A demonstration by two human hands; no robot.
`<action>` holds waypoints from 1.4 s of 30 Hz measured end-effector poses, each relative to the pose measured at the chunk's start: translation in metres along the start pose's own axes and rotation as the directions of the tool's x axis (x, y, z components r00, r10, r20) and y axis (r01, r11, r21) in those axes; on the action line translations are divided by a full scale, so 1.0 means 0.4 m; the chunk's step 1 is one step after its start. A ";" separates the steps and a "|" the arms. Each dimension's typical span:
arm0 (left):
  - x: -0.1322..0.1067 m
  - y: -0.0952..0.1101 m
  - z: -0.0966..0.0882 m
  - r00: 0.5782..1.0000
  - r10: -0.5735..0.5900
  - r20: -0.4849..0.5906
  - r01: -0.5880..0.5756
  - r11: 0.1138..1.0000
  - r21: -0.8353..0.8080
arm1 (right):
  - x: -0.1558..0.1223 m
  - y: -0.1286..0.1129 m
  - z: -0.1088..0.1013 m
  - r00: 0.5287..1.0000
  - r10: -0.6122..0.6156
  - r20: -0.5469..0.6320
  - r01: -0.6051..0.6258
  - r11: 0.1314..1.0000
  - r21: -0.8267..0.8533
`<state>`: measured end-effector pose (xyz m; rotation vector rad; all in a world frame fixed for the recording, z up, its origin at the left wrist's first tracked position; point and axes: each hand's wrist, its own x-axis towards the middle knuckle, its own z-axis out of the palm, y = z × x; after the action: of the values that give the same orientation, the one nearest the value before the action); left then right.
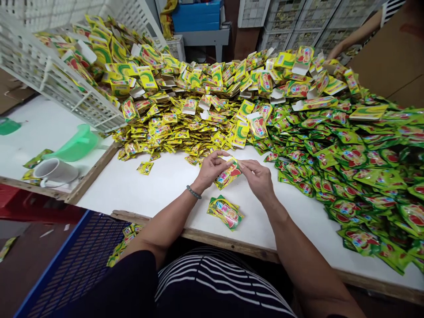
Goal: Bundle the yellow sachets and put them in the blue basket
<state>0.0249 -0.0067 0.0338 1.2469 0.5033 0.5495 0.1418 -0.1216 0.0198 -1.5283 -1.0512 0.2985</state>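
My left hand (211,170) and my right hand (256,179) pinch a green and yellow foil sachet (228,175) between them, just above the white table (142,198). A small stack of similar sachets (225,213) lies below my hands, near the table's front edge. A large heap of yellow sachets and opened paper cartons (172,117) fills the far side of the table. A heap of green sachets (357,163) spreads along the right. A dark beaded bracelet (194,192) circles my left wrist.
A tilted white plastic crate (56,75) leans into the yellow heap at the left. A white mug (56,173) and a green scoop (76,143) stand on a side table. A blue crate (79,260) sits low at the left. A co-worker's arm (347,42) reaches in at the back, before stacked crates (298,24).
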 end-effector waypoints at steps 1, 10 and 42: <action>0.000 0.000 -0.002 1.000 0.000 -0.004 0.000 1.000 -0.020 | -0.008 -0.011 0.011 0.995 -0.097 -0.037 0.093 0.990 -0.103; -0.016 0.045 0.004 0.986 -0.082 0.147 0.065 0.991 0.120 | 0.009 0.005 0.007 0.981 -0.117 -0.153 0.079 0.969 -0.232; -0.247 0.161 -0.201 0.991 -0.131 0.023 -0.022 0.008 1.000 | 0.012 0.150 -0.031 0.937 0.322 0.137 -0.165 0.752 -0.639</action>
<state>-0.1088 0.0038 0.0822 2.6829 0.9215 -0.1258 0.1794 -0.1199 -0.0287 -2.2900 -1.2062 0.3447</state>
